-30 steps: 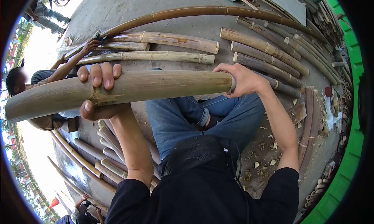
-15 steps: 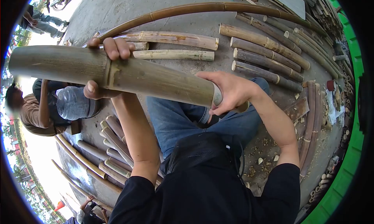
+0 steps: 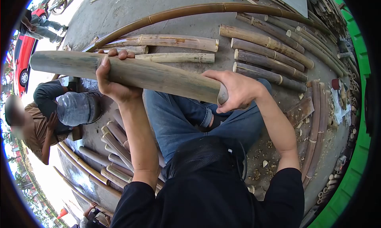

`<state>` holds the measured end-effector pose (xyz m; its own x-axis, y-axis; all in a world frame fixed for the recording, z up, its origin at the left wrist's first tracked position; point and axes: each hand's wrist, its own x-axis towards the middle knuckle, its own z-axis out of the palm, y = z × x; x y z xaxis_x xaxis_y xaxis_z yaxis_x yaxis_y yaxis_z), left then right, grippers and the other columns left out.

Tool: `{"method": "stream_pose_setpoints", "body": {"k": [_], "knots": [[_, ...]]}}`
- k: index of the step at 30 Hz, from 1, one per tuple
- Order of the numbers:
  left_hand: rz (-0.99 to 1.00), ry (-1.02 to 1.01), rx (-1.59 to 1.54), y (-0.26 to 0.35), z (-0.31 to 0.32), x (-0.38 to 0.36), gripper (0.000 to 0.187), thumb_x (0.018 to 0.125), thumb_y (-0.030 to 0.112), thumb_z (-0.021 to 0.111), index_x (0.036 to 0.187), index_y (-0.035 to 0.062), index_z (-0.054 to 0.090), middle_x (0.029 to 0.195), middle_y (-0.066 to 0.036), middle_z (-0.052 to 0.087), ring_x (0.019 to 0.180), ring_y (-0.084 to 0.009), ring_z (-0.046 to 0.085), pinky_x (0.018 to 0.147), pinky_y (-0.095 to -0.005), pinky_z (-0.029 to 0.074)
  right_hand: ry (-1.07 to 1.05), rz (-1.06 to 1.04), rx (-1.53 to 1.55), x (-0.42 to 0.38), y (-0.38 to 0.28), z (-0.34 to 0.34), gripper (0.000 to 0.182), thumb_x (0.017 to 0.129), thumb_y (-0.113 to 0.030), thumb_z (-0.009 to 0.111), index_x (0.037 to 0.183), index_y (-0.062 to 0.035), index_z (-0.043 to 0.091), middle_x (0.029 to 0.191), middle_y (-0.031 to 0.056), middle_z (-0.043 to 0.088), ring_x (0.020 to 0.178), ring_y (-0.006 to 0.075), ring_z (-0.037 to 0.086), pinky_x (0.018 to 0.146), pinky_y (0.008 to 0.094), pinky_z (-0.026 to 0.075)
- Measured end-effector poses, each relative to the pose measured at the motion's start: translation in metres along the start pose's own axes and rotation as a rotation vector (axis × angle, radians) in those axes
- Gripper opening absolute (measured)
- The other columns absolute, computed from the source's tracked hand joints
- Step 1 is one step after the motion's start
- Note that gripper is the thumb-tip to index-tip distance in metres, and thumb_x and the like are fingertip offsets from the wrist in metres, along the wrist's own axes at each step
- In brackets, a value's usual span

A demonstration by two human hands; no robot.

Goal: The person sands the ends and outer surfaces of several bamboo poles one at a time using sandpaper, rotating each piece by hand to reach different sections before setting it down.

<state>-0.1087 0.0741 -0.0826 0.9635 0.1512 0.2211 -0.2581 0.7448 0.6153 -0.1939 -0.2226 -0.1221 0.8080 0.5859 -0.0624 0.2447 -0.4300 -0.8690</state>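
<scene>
A thick, greenish-brown length of bamboo point(image 3: 162, 78) lies slantwise across my view, held up above my lap. My left hand point(image 3: 119, 83) is wrapped around it left of its middle, thumb over the near side and fingertips showing past the far edge. At the lower right end, my right hand point(image 3: 242, 92) grips the bamboo beside its pale cut face point(image 3: 223, 94). Some of the right hand's fingers are hidden behind that end. Beneath the bamboo are my crossed legs in blue jeans point(image 3: 174, 115).
Cut bamboo lengths point(image 3: 270, 41) lie in rows ahead, behind a long curved pole point(image 3: 190, 9). More pieces point(image 3: 119, 140) lie at lower left. A seated person point(image 3: 37, 121) is beside a clear plastic jug point(image 3: 77, 109). Wood chips point(image 3: 264, 164) litter the ground at right, near a green edge point(image 3: 353, 176).
The bamboo has been turned, and its far left end has shifted right. My left thumb has come up over the near side. A red car now shows at the left.
</scene>
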Motion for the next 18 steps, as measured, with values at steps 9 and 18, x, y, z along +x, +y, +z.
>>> {"method": "stream_pose_setpoints", "body": {"k": [9, 18], "knots": [[0.05, -0.154, -0.165, 0.013, -0.012, 0.012, 0.049, 0.083, 0.019, 0.064, 0.126, 0.0023, 0.047, 0.103, -0.01, 0.053, 0.094, -0.0207, 0.056, 0.094, -0.0385, 0.046, -0.193, 0.063, 0.135, -0.003, -0.009, -0.016, 0.093, 0.069, -0.007, 0.092, 0.148, -0.0005, 0.043, 0.106, 0.0096, 0.071, 0.09, 0.0162, 0.072, 0.08, 0.0321, 0.061], [0.01, -0.175, -0.226, -0.007, -0.024, 0.008, 0.056, 0.08, 0.019, 0.065, 0.13, -0.0003, 0.048, 0.104, -0.011, 0.053, 0.094, -0.0211, 0.054, 0.094, -0.0382, 0.045, -0.242, 0.166, 0.207, -0.001, -0.009, -0.011, 0.097, 0.067, -0.005, 0.094, 0.149, -0.0014, 0.042, 0.103, 0.0101, 0.072, 0.094, 0.0177, 0.071, 0.081, 0.0333, 0.06]]}}
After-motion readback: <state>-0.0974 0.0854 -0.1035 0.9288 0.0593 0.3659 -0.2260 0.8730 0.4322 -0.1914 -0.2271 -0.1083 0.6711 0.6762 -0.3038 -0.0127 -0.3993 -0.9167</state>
